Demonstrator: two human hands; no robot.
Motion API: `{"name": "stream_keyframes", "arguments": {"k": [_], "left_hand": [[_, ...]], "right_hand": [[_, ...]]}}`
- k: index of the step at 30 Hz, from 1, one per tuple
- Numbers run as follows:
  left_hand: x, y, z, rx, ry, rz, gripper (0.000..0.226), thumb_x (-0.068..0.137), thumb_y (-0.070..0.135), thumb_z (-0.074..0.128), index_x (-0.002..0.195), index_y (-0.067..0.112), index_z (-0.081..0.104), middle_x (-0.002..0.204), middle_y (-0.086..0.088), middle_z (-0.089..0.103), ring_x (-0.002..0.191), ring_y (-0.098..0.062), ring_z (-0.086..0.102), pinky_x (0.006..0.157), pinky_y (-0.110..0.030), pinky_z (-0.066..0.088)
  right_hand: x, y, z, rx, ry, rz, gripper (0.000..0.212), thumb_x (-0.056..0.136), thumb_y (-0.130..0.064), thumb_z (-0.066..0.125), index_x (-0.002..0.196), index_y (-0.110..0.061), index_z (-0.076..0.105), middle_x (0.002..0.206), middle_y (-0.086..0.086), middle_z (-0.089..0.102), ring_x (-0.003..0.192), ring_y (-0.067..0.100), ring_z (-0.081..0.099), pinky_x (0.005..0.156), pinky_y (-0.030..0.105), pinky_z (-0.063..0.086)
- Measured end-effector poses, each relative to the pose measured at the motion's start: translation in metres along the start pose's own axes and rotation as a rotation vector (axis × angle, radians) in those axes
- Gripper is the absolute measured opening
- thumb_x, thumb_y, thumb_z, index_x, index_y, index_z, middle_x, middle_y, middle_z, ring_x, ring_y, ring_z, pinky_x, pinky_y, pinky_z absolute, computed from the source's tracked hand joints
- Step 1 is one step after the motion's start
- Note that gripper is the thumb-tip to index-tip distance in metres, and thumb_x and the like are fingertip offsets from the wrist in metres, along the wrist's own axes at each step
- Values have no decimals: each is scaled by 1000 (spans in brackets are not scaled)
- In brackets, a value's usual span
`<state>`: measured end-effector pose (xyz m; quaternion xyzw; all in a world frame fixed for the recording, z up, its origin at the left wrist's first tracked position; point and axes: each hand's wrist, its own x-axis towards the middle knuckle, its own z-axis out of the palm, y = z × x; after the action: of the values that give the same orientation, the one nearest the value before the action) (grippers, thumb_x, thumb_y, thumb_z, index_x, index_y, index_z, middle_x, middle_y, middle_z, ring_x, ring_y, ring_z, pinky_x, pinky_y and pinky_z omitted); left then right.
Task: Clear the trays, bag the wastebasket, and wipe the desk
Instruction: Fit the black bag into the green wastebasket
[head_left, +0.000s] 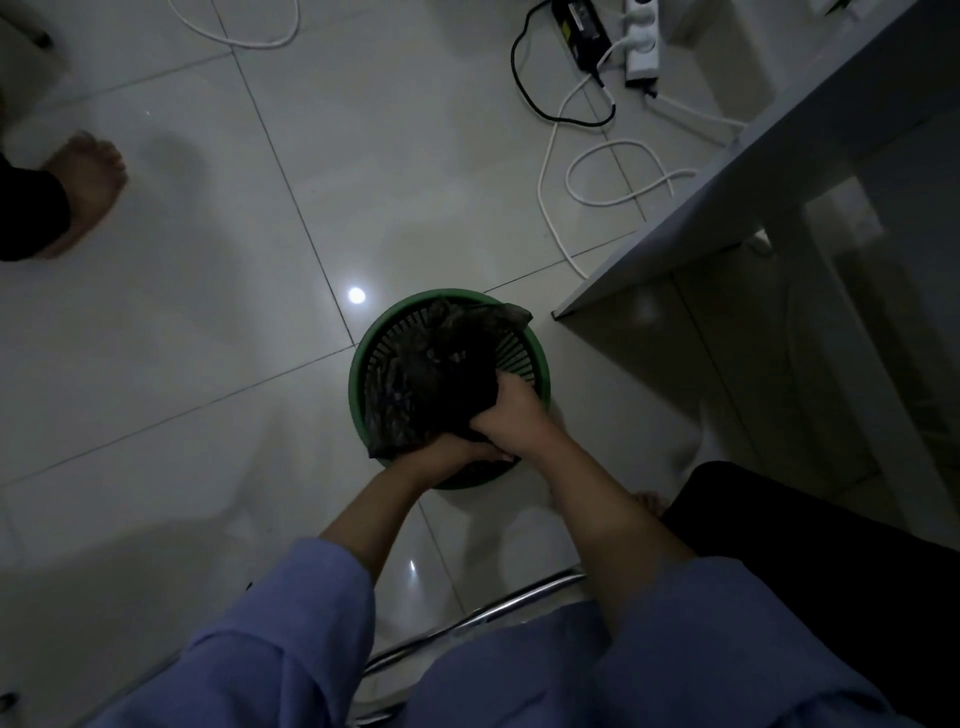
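Both hands grip a black bag (431, 384) at the near rim of the green wastebasket (540, 364): left hand (457, 452) and right hand (511, 410) closed on plastic. Beyond the grip, bag lies crumpled inside, one corner over the far rim. Bagging underway, rim not yet lined. Trays, desk wiping: not visible, presumably pending.

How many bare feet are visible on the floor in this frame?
2: one foot at the far left edge, one partly hidden foot near the wastebasket, behind the right forearm. Others may be hidden.
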<state>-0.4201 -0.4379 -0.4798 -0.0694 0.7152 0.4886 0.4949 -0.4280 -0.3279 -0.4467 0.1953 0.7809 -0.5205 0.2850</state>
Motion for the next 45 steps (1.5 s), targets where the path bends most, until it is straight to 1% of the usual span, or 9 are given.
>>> {"name": "stream_keyframes", "arguments": {"k": [9, 13, 20, 22, 26, 30, 35, 41, 45], "left_hand": [[-2, 5, -3, 218, 260, 117, 66, 88, 31, 56, 142, 3, 29, 148, -17, 33, 137, -26, 33, 105, -20, 19], [0, 14, -1, 17, 485, 150, 63, 82, 33, 65, 137, 14, 42, 141, -8, 47, 131, -23, 42, 112, -31, 27], [23, -12, -5, 55, 323, 21, 108, 61, 76, 59, 145, 19, 24, 148, -6, 34, 136, -13, 32, 115, -32, 25], [21, -12, -2, -90, 360, 85, 108, 54, 66, 66, 141, 13, 30, 141, -4, 41, 129, -7, 39, 107, -23, 33], [0, 23, 7, -83, 373, 290, 53, 79, 14, 64, 127, 3, 47, 127, -5, 49, 124, -15, 42, 97, -10, 31], [0, 29, 9, 16, 439, 545, 38, 76, 24, 52, 108, 3, 58, 109, -10, 61, 106, -18, 56, 97, -38, 46], [8, 30, 4, 8, 359, 534, 19, 86, 17, 51, 99, 10, 63, 100, -11, 68, 95, -24, 63, 85, -47, 52], [1, 37, 1, -59, 328, 516, 16, 84, 15, 47, 94, 15, 60, 88, -12, 67, 76, -22, 64, 67, -40, 54], [2, 37, -2, -40, 323, 379, 15, 75, 12, 50, 67, 16, 62, 69, -10, 66, 68, -28, 63, 67, -44, 55]], "right_hand": [[0, -35, -35, -286, -319, 57, 31, 72, -18, 73, 97, -9, 57, 88, 3, 59, 76, 13, 57, 54, 15, 45], [9, -39, -39, -287, -64, -167, 78, 53, -48, 81, 121, -19, 55, 121, 4, 57, 112, 19, 54, 94, 34, 48], [9, -50, -28, -366, 0, -208, 70, 47, -56, 78, 105, -23, 55, 110, 5, 57, 110, 26, 49, 92, 40, 46], [8, -50, -26, -331, 22, -258, 40, 56, -38, 82, 85, -24, 57, 97, 6, 56, 97, 24, 53, 79, 32, 45], [2, -53, -27, -159, 80, -336, 22, 75, -11, 71, 71, -17, 50, 72, -6, 50, 74, 13, 50, 60, 20, 36], [3, -55, -31, 11, 210, -262, 28, 81, -19, 66, 67, -28, 43, 64, -11, 50, 66, 12, 50, 60, 22, 39], [1, -61, -48, 167, 420, -172, 12, 86, -22, 61, 81, -22, 49, 79, 1, 57, 75, 14, 55, 69, 27, 43], [-17, -62, -67, -270, -37, -184, 93, 58, -38, 81, 134, -45, 28, 129, 5, 29, 123, 27, 39, 105, 39, 39], [-12, -63, -52, -443, 65, -259, 48, 68, -13, 76, 114, -14, 59, 108, 9, 50, 104, 24, 53, 72, 15, 35]]}}
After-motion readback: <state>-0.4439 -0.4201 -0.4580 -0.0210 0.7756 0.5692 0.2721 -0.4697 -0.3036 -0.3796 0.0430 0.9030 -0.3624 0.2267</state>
